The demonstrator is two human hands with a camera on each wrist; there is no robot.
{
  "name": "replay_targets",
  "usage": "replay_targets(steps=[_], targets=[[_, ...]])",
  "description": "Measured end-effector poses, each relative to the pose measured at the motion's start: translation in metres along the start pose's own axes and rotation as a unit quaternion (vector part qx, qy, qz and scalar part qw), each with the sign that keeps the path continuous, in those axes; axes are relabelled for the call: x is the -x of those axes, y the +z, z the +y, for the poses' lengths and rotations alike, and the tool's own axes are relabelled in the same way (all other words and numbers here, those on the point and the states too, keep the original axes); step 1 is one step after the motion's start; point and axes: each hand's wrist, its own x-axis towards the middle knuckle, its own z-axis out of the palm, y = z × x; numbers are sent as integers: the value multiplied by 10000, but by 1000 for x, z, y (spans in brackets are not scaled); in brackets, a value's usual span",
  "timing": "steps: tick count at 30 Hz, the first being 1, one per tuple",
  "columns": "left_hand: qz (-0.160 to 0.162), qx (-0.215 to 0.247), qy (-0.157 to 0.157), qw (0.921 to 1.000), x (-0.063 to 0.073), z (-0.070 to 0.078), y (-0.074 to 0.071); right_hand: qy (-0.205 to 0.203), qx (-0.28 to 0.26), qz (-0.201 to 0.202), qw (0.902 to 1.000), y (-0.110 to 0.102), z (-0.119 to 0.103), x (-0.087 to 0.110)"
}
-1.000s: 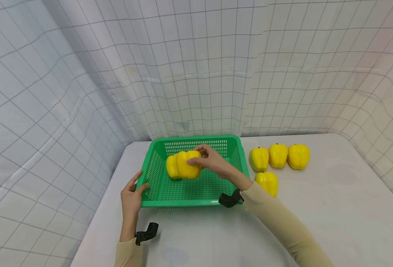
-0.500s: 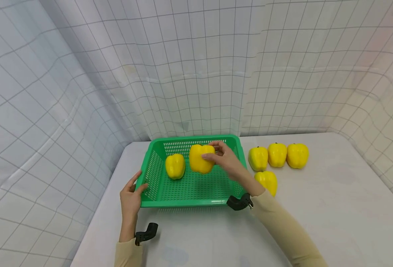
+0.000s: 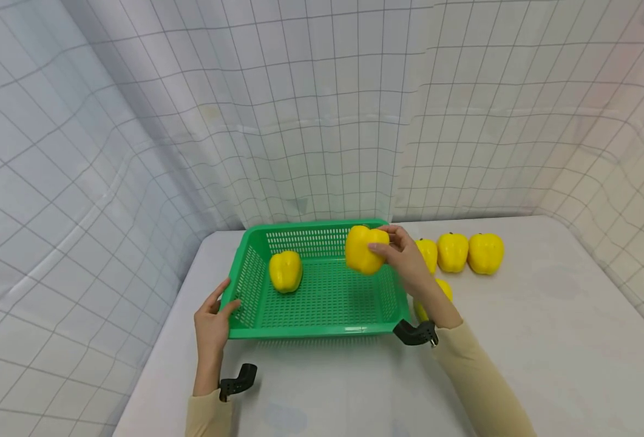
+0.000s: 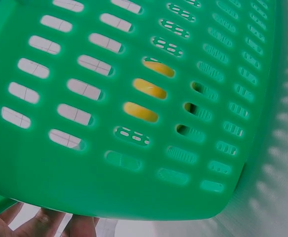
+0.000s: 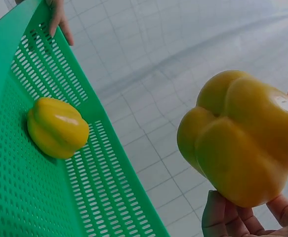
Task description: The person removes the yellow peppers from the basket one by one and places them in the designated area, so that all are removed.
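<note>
My right hand (image 3: 403,252) holds a yellow bell pepper (image 3: 364,250) between thumb and fingers, raised over the right part of the green basket (image 3: 311,332). In the right wrist view the held pepper (image 5: 242,140) shows its lobed end. Another yellow bell pepper (image 3: 286,271) lies inside the basket, left of its middle. With my left hand (image 3: 213,318) I grip the basket's left rim, thumb on the inner side. The left wrist view shows the slotted basket wall (image 4: 104,98) with fingers (image 4: 40,224) at its rim.
Right of the basket, two yellow bell peppers (image 3: 453,252) stand in full view on the white table (image 3: 551,340). Two more, one of them a nearer pepper (image 3: 443,291), are partly behind my right hand and forearm. Gridded white curtains (image 3: 322,121) enclose the back and sides.
My right hand has carried its pepper rightward and a little up, away from the pepper lying in the basket. The left hand has stayed on the rim.
</note>
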Motion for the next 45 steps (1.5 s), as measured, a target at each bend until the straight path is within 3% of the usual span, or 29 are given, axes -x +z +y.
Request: replay_targets(steps=[10,21,33,40,45], targets=[[25,-7,6,10000,0,1,0,319,234,674,9969,-31,4,11],[46,-46,-5,10000,0,0,0,315,94,1229,9919,-65,0,28],[76,-28,90,9999,-1,-2,1,320,54,1641,9859,-102,11,43],[39,-24,139,9999,-1,-3,1,704,311,2104,9746,-125,17,51],[54,-28,139,9999,-1,-2,1,1078,765,2217,9661,-139,25,56]])
